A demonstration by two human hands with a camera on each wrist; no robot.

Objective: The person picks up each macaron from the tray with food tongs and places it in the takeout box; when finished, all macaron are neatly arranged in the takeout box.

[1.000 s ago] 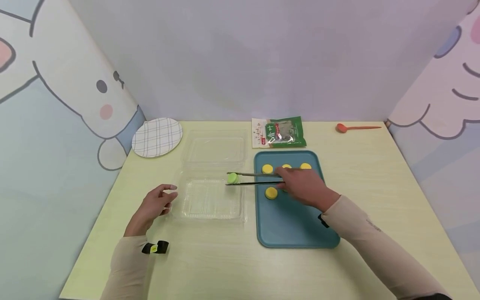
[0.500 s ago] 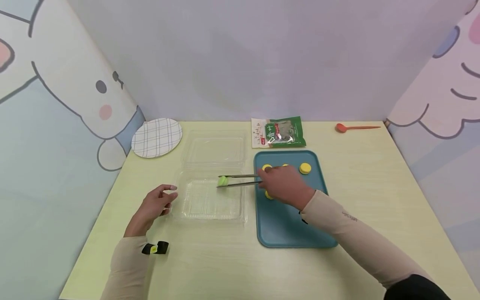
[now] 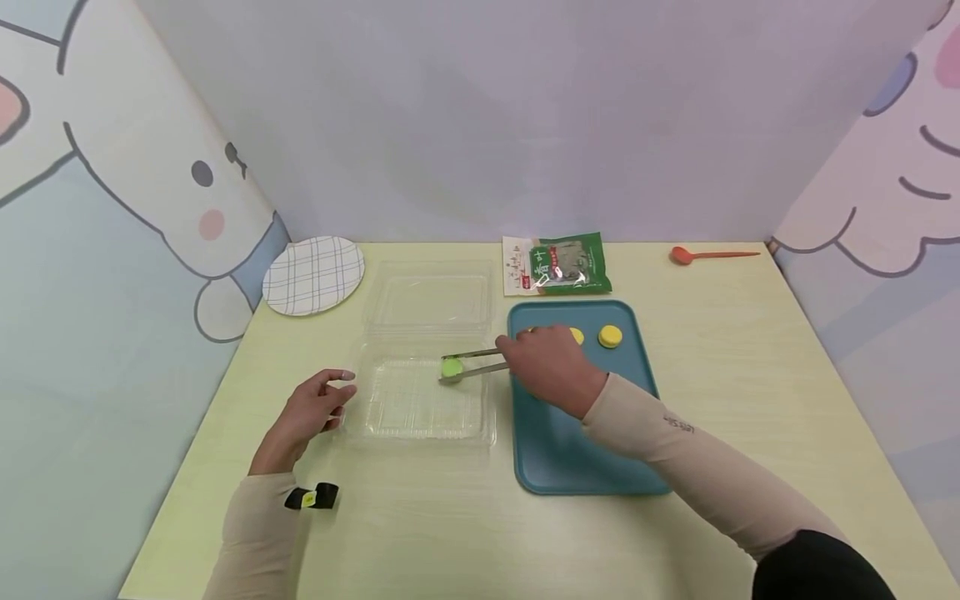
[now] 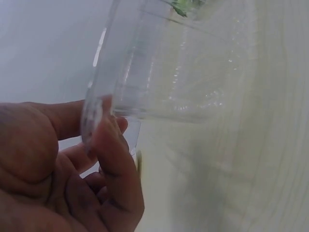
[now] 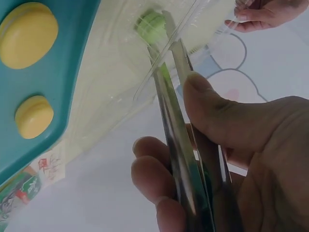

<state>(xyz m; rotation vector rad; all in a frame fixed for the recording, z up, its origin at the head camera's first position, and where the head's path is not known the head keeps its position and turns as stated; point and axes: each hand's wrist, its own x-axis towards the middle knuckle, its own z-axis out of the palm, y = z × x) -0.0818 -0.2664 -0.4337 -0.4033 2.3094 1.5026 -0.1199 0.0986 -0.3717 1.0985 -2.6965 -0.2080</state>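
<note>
Since a second ago, the right hand [image 3: 551,367] has shifted leftward, carrying the light-green, round, macaron-like piece [image 3: 452,370] farther over the clear, hinged plastic container [image 3: 420,408]; the left hand [image 3: 306,412] stays at that container's left edge. Now the green piece sits between the tips of the slim, shiny metal tongs [image 5: 178,145], at the back right part of the container's base; whether it touches the bottom cannot be told. Only the right wrist view shows the grip clearly: thumb against one tong arm, curled fingers against the other, the green piece blurred behind transparent plastic. From the left wrist, thumb and fingers pinch the glossy rim, and ribbed, glinting walls appear, which the head view renders faintly. Just beside lies the matte blue rectangular tray [image 3: 577,458] with smooth, domed yellow pieces [image 3: 611,337], some hidden by the hand overhead. Behind it rests a green-and-white printed packet [image 3: 558,265]. Head view alone includes the flat, round, white grid-patterned piece [image 3: 313,277] and an orange-red long-handled spoon [image 3: 716,255].
</note>
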